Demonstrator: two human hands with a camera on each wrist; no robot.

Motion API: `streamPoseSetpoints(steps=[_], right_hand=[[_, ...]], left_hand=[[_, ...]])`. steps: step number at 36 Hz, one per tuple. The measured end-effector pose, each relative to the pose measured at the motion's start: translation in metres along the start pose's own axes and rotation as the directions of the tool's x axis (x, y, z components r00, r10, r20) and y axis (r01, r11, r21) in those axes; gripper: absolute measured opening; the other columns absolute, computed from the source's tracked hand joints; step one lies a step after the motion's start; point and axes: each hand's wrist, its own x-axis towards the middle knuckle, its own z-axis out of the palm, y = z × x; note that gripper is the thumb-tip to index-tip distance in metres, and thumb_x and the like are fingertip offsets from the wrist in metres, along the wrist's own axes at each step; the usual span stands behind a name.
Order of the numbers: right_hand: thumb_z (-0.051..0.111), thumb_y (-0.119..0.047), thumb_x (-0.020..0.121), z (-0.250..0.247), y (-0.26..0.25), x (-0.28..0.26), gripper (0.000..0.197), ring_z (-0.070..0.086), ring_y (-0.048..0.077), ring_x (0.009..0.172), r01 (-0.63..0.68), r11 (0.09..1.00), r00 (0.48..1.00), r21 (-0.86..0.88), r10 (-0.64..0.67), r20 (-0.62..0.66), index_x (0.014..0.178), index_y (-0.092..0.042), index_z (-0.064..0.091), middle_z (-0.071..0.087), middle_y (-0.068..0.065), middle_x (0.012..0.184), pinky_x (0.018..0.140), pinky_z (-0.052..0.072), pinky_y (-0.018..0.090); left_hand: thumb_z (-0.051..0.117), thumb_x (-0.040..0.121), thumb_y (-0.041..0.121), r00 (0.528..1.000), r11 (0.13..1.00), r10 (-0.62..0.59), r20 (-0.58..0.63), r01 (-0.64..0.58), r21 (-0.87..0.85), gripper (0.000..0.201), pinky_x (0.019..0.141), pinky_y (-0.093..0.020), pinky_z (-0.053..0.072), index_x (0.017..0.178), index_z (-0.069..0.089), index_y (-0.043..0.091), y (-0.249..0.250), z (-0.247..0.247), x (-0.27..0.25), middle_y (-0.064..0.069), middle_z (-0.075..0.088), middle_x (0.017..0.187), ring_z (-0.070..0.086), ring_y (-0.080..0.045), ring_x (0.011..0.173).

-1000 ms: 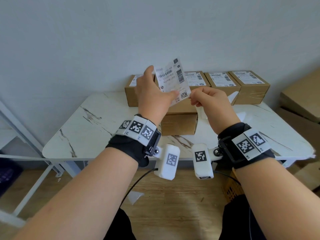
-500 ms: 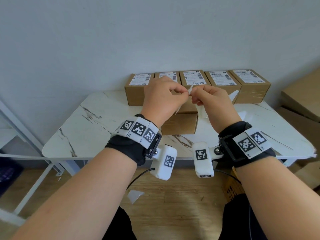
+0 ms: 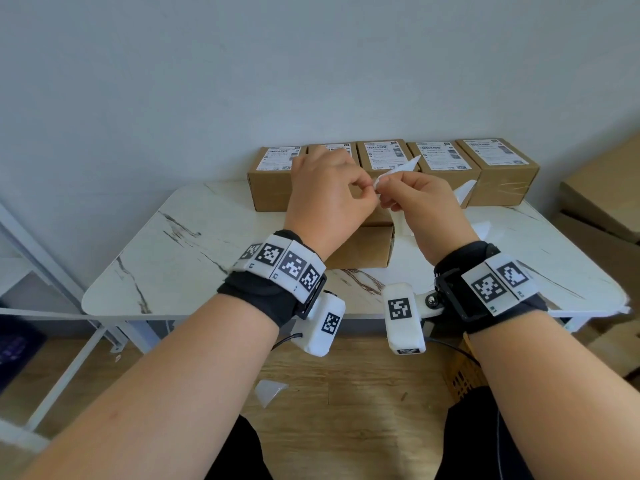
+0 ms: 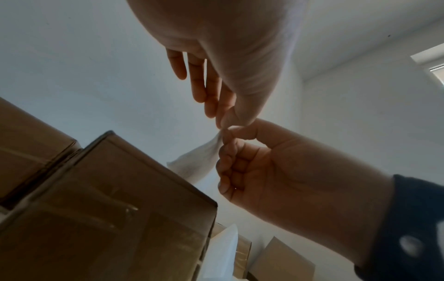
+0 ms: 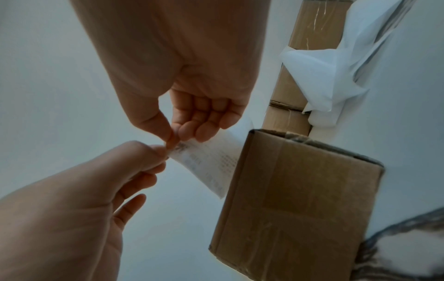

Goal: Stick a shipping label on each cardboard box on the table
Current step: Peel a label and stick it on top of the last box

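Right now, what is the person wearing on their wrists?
Bare forearms. Each wrist has a black band carrying white tiles with black square-pattern markers. A white, rounded camera pod with its own marker hangs under each, and a thin black cable trails off.

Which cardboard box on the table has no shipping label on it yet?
The front box, standing alone nearest the person, partly behind the left hand. Its visible faces are bare; the five boxes in the back row each carry a label on top.
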Motion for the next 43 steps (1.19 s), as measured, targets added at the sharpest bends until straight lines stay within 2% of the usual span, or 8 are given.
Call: streamPoseSetpoints(steps=[9, 13, 20, 27, 31, 37, 39, 43], right_hand=[[0.059, -0.010, 0.088, 0.0018, -0.0010, 0.0005, 0.017, 0.052, 0.004, 0.066, 0.029, 0.999, 1.000, 0.013, -0.029, 0.012, 0.075, -0.003, 0.067, 0.058, 0.002, 0.069, 0.065, 0.044, 0.010], [0.060, -0.011, 0.088, 0.0023, -0.0011, 0.0006, 0.017, 0.053, 0.002, 0.066, 0.031, 1.000, 0.999, 0.003, -0.032, 0.012, 0.075, -0.002, 0.067, 0.058, 0.000, 0.067, 0.065, 0.044, 0.010], [0.063, -0.014, 0.087, 0.0018, -0.0002, 0.0009, 0.016, 0.051, 0.006, 0.067, -0.006, 1.000, 1.000, 0.011, 0.006, 0.004, 0.075, -0.005, 0.068, 0.057, 0.001, 0.067, 0.074, 0.041, 0.021], [0.061, -0.012, 0.087, 0.0029, -0.0011, 0.0006, 0.019, 0.053, 0.001, 0.066, 0.022, 1.000, 1.000, 0.008, -0.022, 0.022, 0.071, -0.013, 0.069, 0.059, -0.004, 0.067, 0.067, 0.043, 0.012], [0.061, -0.011, 0.088, 0.0027, -0.0001, 0.0018, 0.020, 0.053, 0.001, 0.064, 0.033, 0.999, 0.999, 0.002, -0.033, 0.025, 0.069, -0.014, 0.068, 0.059, -0.005, 0.065, 0.064, 0.043, 0.009], [0.059, -0.009, 0.087, 0.0012, 0.0002, 0.0028, 0.018, 0.052, 0.005, 0.069, 0.037, 0.999, 0.999, -0.015, -0.036, 0.026, 0.074, 0.001, 0.064, 0.058, -0.001, 0.068, 0.072, 0.043, 0.019], [0.058, -0.009, 0.086, 0.0005, -0.0002, 0.0028, 0.019, 0.050, 0.011, 0.073, 0.028, 1.000, 0.999, -0.009, -0.028, 0.021, 0.077, 0.007, 0.063, 0.056, 0.006, 0.072, 0.075, 0.041, 0.027], [0.050, -0.009, 0.085, -0.0015, -0.0005, 0.0042, 0.017, 0.050, 0.016, 0.075, -0.037, 0.999, 0.999, 0.017, 0.036, 0.021, 0.076, -0.002, 0.062, 0.055, 0.007, 0.074, 0.077, 0.042, 0.032]], left_hand=[[0.059, 0.073, 0.032, 0.992, 0.981, -0.122, 0.007, 0.122, -0.151, 0.019, 0.083, -0.041, 0.043, 0.064, 0.070, 0.020, 0.0011, -0.0001, 0.0011, 0.008, 0.063, 0.072, 0.055, -0.016, 0.083], [0.063, 0.074, 0.026, 0.985, 0.965, -0.174, 0.019, 0.174, -0.198, 0.014, 0.081, -0.036, 0.045, 0.065, 0.071, 0.018, -0.0004, -0.0005, 0.0022, 0.011, 0.060, 0.071, 0.053, -0.010, 0.080], [0.069, 0.077, 0.024, 0.994, 0.989, -0.107, 0.016, 0.108, -0.101, 0.007, 0.087, -0.041, 0.042, 0.070, 0.070, 0.022, -0.0036, -0.0004, -0.0004, 0.008, 0.063, 0.077, 0.053, -0.012, 0.085], [0.065, 0.073, 0.026, 0.990, 0.979, -0.141, 0.017, 0.142, -0.145, 0.008, 0.083, -0.042, 0.046, 0.071, 0.071, 0.022, -0.0033, -0.0005, -0.0016, 0.011, 0.059, 0.076, 0.053, -0.010, 0.081], [0.066, 0.073, 0.023, 0.985, 0.969, -0.169, 0.021, 0.170, -0.179, 0.008, 0.078, -0.034, 0.046, 0.069, 0.071, 0.019, -0.0023, -0.0012, -0.0012, 0.011, 0.058, 0.073, 0.051, -0.008, 0.077], [0.069, 0.077, 0.016, 0.976, 0.955, -0.199, 0.093, 0.214, -0.203, 0.009, 0.066, -0.003, 0.033, 0.070, 0.072, 0.021, -0.0027, -0.0025, 0.0021, 0.013, 0.058, 0.074, 0.050, 0.004, 0.072], [0.069, 0.080, 0.018, 0.967, 0.939, -0.211, 0.143, 0.241, -0.247, 0.010, 0.066, -0.002, 0.036, 0.073, 0.073, 0.023, -0.0022, -0.0044, 0.0028, 0.011, 0.062, 0.077, 0.052, 0.003, 0.074], [0.064, 0.086, 0.017, 0.953, 0.911, -0.229, 0.198, 0.282, -0.301, 0.014, 0.070, -0.002, 0.038, 0.085, 0.072, 0.029, -0.0038, -0.0086, 0.0036, 0.017, 0.062, 0.086, 0.054, 0.002, 0.082]])
